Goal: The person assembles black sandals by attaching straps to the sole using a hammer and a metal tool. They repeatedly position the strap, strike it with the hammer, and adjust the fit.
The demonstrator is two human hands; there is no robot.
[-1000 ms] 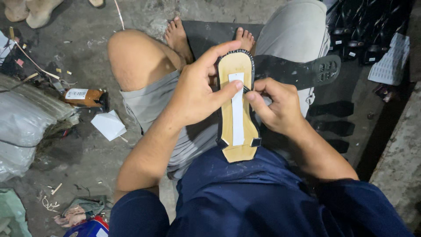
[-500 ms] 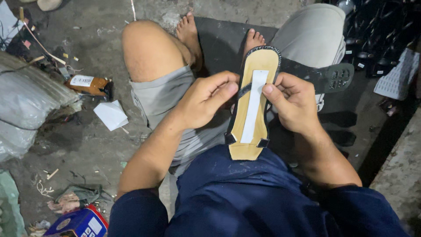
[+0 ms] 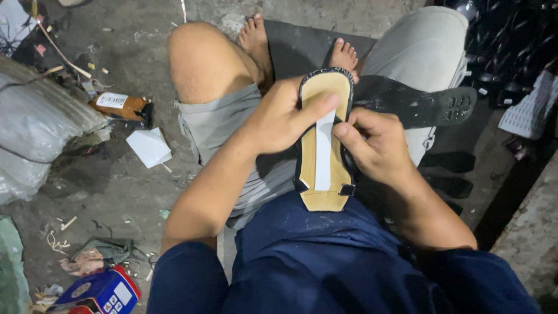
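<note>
The person sits on the floor (image 3: 145, 192) and holds a tan insole (image 3: 323, 145) upright over the lap, at the centre of the view, toe end toward 12 o'clock. A white strip (image 3: 323, 154) runs down its middle, and black edging wraps its rim. The left hand (image 3: 279, 119) grips the insole from 9 o'clock, fingers closed on its edge and the thumb laid across the upper face. The right hand (image 3: 378, 145) clamps the 3 o'clock edge, thumb pressing beside the strip; its fingers are hidden behind, probably curled round the back. A black sole (image 3: 424, 104) lies on the right knee, at 2 o'clock. On the floor lie a brown bottle (image 3: 119, 106) and white paper (image 3: 149, 146) at 9 o'clock, and a blue box (image 3: 99, 293) at 7 o'clock.
</note>
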